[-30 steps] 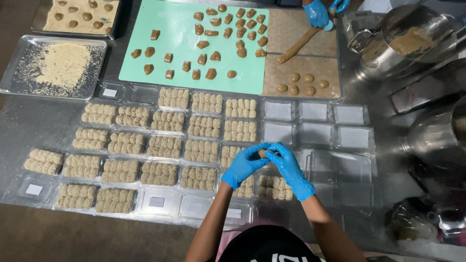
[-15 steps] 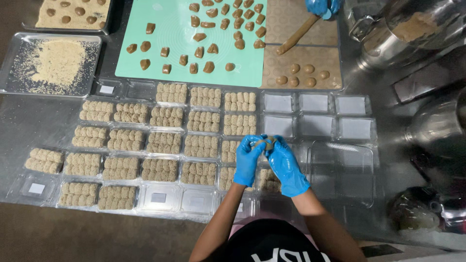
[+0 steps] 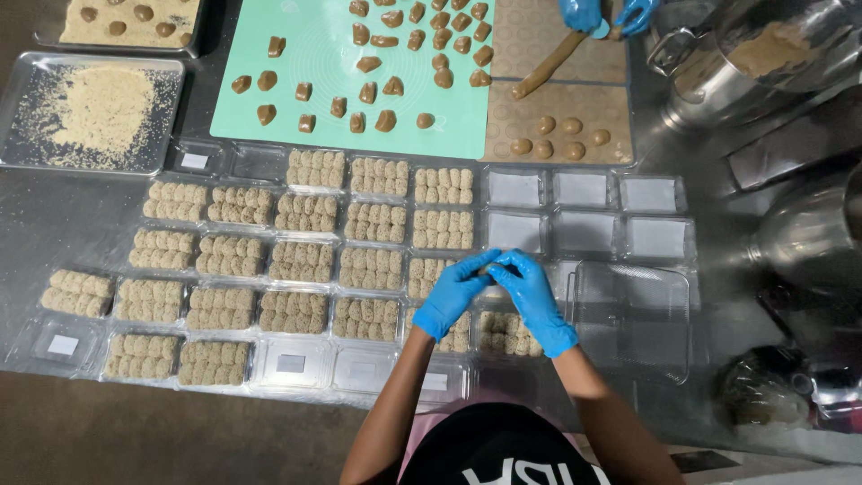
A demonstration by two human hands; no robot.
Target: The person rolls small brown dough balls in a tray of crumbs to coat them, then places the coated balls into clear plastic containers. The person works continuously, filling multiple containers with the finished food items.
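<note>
Blue-gloved left hand point(image 3: 453, 295) and right hand point(image 3: 533, 299), centre of frame, fingertips pinched together above clear plastic trays of crumb-coated sweets point(image 3: 508, 331); whether anything sits between the fingers cannot be told. Upper left: pale green silicone mat point(image 3: 314, 54) with brown dough pieces. Top right: another person's blue-gloved hands point(image 3: 584, 13) on a dough roll point(image 3: 548, 65).

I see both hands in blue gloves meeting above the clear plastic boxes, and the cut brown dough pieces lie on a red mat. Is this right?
Not quite: in the head view the brown dough pieces lie on a light green mat, not red. Both blue-gloved hands, left and right, do meet above the clear plastic boxes.
</note>
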